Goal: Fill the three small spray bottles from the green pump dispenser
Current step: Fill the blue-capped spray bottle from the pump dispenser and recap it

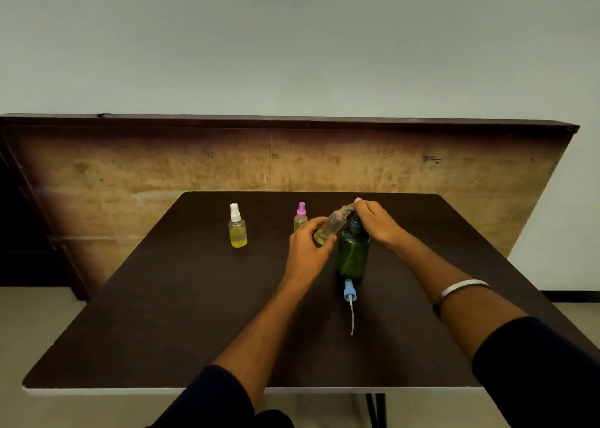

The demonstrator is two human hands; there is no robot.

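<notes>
I judge two done, with my left hand [305,249] gripping the uncapped clear third spray bottle [331,228] tilted under the green plastic pump dispenser [353,252], my right hand [376,223] curled on its pump, and the blue sprayer cap [349,291] lying on the dark counter [162,330].

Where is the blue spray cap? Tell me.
In the head view, the blue spray cap lies on the table right of centre, just in front of the green pump bottle, its tube pointing toward the person.

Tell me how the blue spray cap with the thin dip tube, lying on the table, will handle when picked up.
The blue spray cap looks small and plastic, so probably light. Its thin dip tube curves, so it will likely flop and swing. It lies on its side, so a nudge may roll it.
</notes>
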